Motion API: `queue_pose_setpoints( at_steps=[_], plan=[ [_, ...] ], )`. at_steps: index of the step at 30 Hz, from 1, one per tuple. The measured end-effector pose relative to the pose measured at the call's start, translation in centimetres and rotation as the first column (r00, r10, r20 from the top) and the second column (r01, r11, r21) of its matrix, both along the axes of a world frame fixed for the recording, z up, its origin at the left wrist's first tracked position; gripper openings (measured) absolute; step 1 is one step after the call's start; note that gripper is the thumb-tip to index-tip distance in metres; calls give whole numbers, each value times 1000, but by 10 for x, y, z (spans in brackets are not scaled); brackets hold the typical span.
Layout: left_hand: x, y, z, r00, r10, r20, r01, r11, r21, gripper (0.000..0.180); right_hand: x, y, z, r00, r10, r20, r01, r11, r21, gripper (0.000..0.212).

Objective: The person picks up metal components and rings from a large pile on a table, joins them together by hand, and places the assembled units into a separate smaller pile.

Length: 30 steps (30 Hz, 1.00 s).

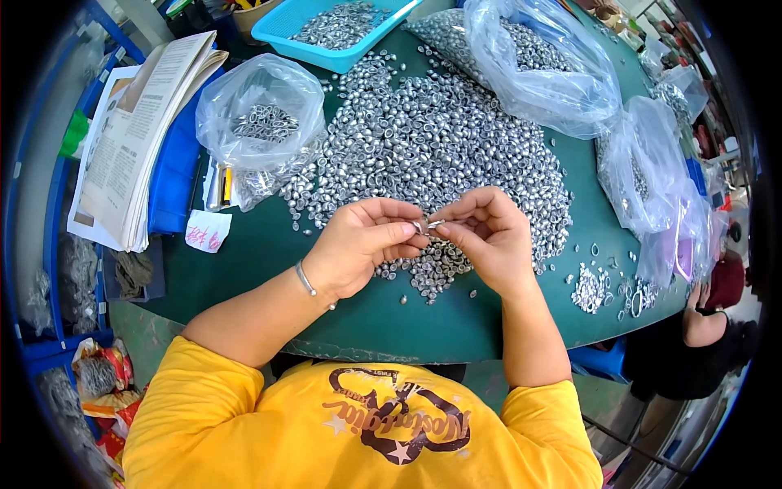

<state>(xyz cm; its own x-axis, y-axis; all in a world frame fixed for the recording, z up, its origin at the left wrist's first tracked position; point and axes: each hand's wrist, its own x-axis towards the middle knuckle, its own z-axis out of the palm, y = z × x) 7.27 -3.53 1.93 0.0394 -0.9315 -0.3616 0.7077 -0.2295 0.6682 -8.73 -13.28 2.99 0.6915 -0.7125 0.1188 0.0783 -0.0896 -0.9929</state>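
My left hand (350, 248) is closed, thumb and forefinger pinching a small silvery metal piece (419, 227). Facing it, my right hand (494, 240) pinches another small metal piece (436, 224) in its fingertips. The two pieces are close together; whether they touch I cannot tell. Both hands hover over the near part of a wide pile of small, shiny, domed metal pieces (423, 147), some showing a hollow side. A smaller clump of such pieces (440, 269) lies just below my fingers.
Clear plastic bags of metal parts (261, 90) (562, 98) (643, 171) surround the pile. A turquoise basket (346, 57) stands at the back. Left are a paper stack (147, 138) and blue bin (175, 179). Flat silvery bits (588, 289) lie right, near another person (700, 334).
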Motion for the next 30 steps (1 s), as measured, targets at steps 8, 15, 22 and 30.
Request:
queue_pose_setpoints(
  at_steps=[8,15,22,30],
  plan=[
    [1,-1,1,1000,-19,-14,18,1000,-21,16,-5,-8,3,963,-33,269,-39,965,258,16],
    [17,-2,-1,971,-26,-236,15,999,-47,17,-30,-51,9,899,-239,366,-70,748,660,9],
    [39,13,11,907,146,396,-141,989,-43,9,-20,-17,1,797,-346,-495,-70,761,-645,10],
    [13,-20,3,127,227,965,187,950,-248,9,-25,-15,-2,849,-325,-416,80,858,-507,5]
  ],
)
